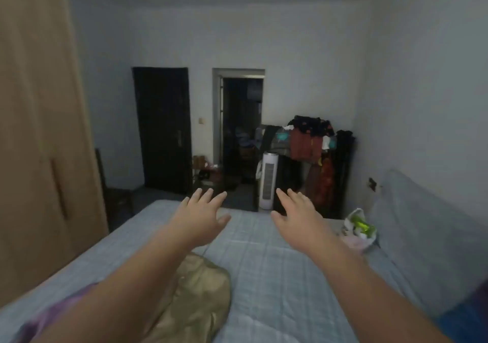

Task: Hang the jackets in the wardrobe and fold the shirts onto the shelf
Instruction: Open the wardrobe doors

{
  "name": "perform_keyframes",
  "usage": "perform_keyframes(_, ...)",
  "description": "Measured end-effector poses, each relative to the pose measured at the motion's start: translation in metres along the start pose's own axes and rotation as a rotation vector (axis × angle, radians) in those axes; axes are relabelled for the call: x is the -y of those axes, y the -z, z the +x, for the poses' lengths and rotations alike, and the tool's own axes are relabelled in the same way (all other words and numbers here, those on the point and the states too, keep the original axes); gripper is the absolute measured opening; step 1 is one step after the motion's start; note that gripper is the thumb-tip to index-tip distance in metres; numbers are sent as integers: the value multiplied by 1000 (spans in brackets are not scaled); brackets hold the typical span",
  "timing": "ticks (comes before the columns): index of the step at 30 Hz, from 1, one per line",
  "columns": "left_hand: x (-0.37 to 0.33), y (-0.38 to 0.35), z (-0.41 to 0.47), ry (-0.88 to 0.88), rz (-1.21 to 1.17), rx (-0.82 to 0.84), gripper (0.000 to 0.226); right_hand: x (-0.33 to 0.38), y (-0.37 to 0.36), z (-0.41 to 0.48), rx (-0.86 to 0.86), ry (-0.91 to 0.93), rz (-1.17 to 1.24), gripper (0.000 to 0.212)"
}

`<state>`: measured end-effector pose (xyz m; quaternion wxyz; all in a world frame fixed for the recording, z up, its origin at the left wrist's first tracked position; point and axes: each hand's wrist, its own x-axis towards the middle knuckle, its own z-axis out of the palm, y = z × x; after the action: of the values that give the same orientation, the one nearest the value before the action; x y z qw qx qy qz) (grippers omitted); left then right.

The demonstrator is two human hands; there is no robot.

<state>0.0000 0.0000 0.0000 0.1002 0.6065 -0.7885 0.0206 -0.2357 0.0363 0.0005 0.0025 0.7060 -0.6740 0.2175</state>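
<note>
Now reaching out over the blue checked bed with the left hand and the right hand, both with fingers spread wide, palms down, holding nothing; nearer, well back from both hands, lying crumpled on the bed, a tan garment, maybe a jacket; off to the left, beside the bed, the wooden wardrobe; heaped up in the far corner, more clothes; at the bed's far right side, a white bag.

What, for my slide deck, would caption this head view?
Open left hand and right hand stretch over a checked bed holding a khaki garment, wooden wardrobe alongside.
</note>
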Motion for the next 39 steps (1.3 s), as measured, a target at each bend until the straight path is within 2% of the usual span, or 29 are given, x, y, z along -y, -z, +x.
perform_keyframes(4,69,-3,-46,179,118,11,67,60,-46,21,119,162,6,64)
perform_keyframes(11,213,33,-178,524,172,-22,71,236,-105,-3,205,480,142,63)
perform_keyframes(17,320,63,-338,787,207,-64,72,400,-134,-67,252,750,179,65)
perform_keyframes(24,444,119,-564,1111,232,-97,73,641,-161,-208,250,1079,253,65)
perform_keyframes(30,517,159,-695,1239,241,-33,73,793,-183,-303,329,1205,304,62)
perform_keyframes(39,610,160,-767,1358,196,-56,70,927,-229,-340,413,1328,276,62)
